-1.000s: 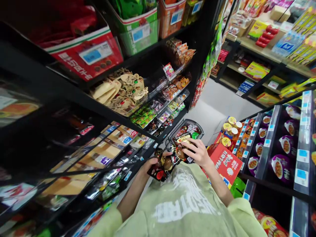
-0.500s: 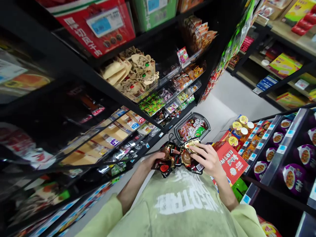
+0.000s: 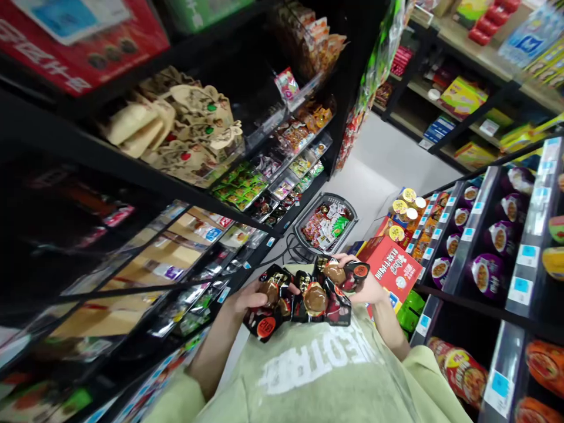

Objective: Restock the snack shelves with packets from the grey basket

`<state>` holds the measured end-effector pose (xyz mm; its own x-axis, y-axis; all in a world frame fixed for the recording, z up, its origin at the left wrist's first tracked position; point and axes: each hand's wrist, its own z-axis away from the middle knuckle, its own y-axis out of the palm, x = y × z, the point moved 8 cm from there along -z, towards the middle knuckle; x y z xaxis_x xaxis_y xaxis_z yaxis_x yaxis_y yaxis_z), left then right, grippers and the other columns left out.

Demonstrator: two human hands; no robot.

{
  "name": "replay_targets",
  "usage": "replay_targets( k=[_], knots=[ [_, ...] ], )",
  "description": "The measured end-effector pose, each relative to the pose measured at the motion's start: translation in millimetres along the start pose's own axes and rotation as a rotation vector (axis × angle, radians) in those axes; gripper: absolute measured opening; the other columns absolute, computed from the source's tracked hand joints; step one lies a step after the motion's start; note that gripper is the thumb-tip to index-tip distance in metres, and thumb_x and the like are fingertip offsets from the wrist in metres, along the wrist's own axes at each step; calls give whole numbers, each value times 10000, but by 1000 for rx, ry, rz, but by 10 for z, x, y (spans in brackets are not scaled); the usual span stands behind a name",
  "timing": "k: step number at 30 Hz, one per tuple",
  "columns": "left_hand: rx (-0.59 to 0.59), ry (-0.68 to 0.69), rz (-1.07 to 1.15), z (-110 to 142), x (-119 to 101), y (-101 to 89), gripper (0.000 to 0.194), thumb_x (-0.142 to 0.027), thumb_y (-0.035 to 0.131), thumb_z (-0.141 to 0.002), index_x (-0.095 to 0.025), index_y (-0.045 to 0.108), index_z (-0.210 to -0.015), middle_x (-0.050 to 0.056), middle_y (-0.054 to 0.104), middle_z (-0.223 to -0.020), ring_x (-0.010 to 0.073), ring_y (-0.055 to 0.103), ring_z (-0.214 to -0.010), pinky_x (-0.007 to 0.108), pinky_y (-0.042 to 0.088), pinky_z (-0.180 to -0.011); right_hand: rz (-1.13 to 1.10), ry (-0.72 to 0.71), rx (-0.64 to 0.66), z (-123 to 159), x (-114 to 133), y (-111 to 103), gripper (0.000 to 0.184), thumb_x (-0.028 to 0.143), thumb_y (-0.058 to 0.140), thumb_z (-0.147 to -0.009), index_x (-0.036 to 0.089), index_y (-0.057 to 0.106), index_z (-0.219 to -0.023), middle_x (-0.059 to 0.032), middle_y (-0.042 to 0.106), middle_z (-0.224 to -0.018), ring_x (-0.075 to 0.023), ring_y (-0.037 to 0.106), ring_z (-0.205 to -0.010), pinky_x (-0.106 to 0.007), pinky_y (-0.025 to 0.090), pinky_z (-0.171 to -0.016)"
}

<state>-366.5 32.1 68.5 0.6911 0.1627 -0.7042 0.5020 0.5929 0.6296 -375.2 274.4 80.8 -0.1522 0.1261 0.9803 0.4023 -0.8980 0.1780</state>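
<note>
Several black snack packets with round brown food pictured on them are gathered in front of my chest. My left hand (image 3: pixel 250 298) is closed around the left-hand packets (image 3: pixel 268 301), thumb on top. A middle packet (image 3: pixel 314 298) lies between the two hands, near my left fingertips. My right hand (image 3: pixel 369 289) is wrapped behind the right-hand packet (image 3: pixel 331 271), its fingertips showing over the top edge; that packet's printed front faces up. How many packets each hand grips is hidden by the overlap.
Beyond the hands, a grey basket (image 3: pixel 355 216) of small wrapped snacks stands on the pale floor. Dark shelves of bagged snacks (image 3: pixel 240 185) rise on the left. Close on the right are a red box (image 3: pixel 390 267) and shelves of purple cup noodles (image 3: pixel 487 273).
The right-hand packet has turned from its gold-coloured side to its black printed front. The packets are spread wider and nearer my shirt. The view has shifted, moving the surroundings leftward.
</note>
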Motion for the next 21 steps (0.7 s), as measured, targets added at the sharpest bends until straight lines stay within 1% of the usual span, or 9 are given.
replay_targets(
  k=[3,5,7,8,11,13,15,17,21],
  knots=[
    [56,83,-28,-3,-22,36,691,-626,734,-758,-93,731,-1197,179,755,-1143,364,718,-1044,388,589,-855,-135,10,28,-3,-94,51,831,554,992,-532,293,681,-1257,-116,656,-1374,-343,563,-1356,-440,427,-1166],
    [56,119,-42,19,-18,43,698,-635,721,-767,-89,727,-1200,187,741,-1186,357,713,-1039,377,586,-844,-245,69,-11,-15,-162,71,774,544,959,-609,264,682,-1276,-110,697,-1314,-327,628,-1277,-436,477,-1110],
    [71,117,-59,49,10,47,704,-645,719,-761,-83,733,-1187,200,730,-1209,355,715,-1018,363,585,-808,-334,165,-80,-26,-235,72,709,487,923,-694,238,667,-1307,-93,736,-1238,-286,694,-1161,-416,521,-1047],
    [76,106,-66,63,28,39,706,-651,711,-764,-83,737,-1182,205,726,-1214,356,715,-1013,358,583,-794,-360,215,-109,-32,-266,71,698,446,921,-708,230,660,-1317,-82,749,-1203,-263,715,-1104,-399,539,-1016],
    [91,85,-97,81,55,-11,705,-672,684,-779,-93,750,-1174,200,723,-1203,373,705,-1043,368,577,-801,-368,290,-197,-65,-292,3,652,348,973,-633,203,700,-1207,-31,773,-1047,-193,732,-907,-314,582,-862],
    [104,84,-141,73,54,-41,711,-695,669,-780,-105,759,-1167,192,727,-1181,391,690,-1079,394,573,-837,-347,303,-261,-91,-286,-80,525,350,980,-623,183,727,-1051,2,759,-891,-146,693,-743,-252,569,-700],
    [105,78,-181,58,53,-65,724,-718,655,-775,-112,766,-1156,187,732,-1154,403,674,-1104,418,567,-868,-315,311,-285,-118,-274,-131,421,391,960,-659,166,726,-926,19,721,-758,-115,629,-615,-225,523,-576],
    [95,68,-205,50,53,-78,726,-726,642,-777,-114,770,-1144,185,735,-1131,407,667,-1112,426,562,-879,-291,321,-286,-139,-261,-147,388,437,930,-701,156,720,-867,26,681,-687,-100,580,-550,-219,484,-508],
    [83,48,-193,62,62,-68,736,-723,640,-777,-102,764,-1152,186,735,-1102,400,676,-1083,404,562,-842,-278,348,-313,-143,-248,-151,409,493,911,-712,151,708,-806,36,629,-657,-87,540,-523,-211,423,-455]
  ],
)
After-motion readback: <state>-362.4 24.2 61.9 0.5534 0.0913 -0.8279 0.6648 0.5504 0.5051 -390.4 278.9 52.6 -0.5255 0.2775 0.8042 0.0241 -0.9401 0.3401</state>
